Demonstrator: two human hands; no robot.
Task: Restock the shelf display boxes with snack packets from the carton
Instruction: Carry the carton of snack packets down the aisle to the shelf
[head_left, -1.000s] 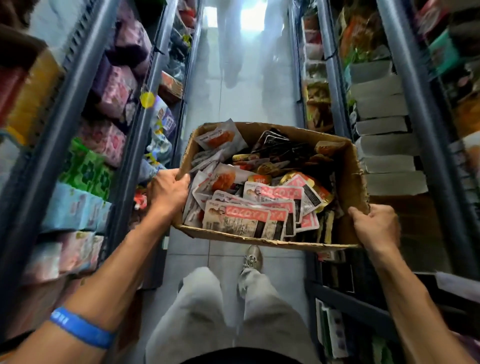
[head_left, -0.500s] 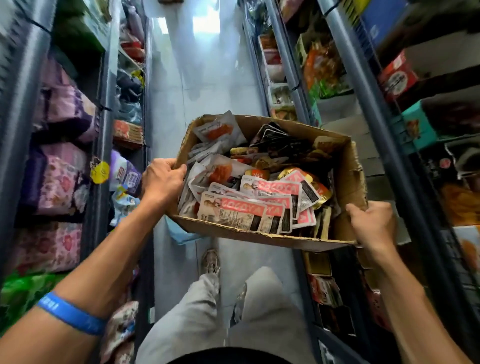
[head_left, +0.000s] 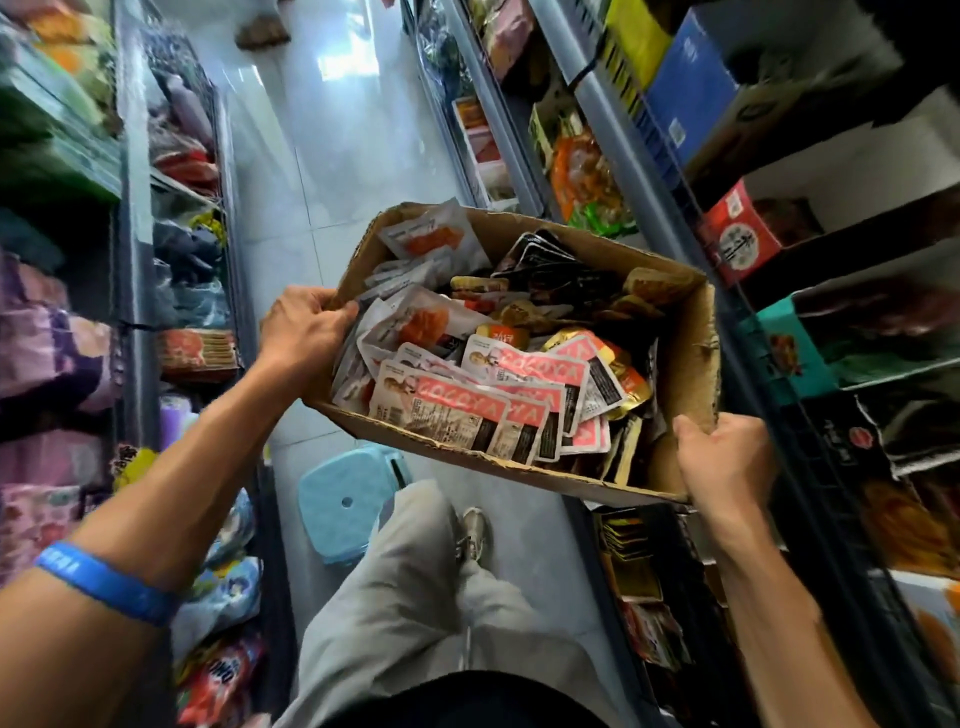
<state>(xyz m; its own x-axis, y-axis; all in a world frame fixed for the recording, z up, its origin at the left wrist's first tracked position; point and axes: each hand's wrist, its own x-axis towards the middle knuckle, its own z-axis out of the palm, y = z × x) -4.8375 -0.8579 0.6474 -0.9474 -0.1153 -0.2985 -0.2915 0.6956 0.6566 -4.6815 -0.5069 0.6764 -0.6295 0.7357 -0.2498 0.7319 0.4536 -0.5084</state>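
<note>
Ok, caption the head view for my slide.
Both hands, left and right, carry a carton of snack packets along a shop aisle.

Head view, sole camera: worn at head height, wide-angle, facing forward and steeply down an aisle. Carton (head_left: 685, 364) close below centre; shelves (head_left: 779, 322) flank it on both sides; floor (head_left: 332, 171) runs beyond it. No second view.

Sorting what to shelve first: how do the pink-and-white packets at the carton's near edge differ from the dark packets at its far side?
The pink-and-white flat packets lie fanned in an overlapping stack, fronts up; the glossy black packets sit jumbled and tilted. The pink ones show large lettering; the black ones' print is unreadable. Both lie loose in the brown cardboard carton.
</note>
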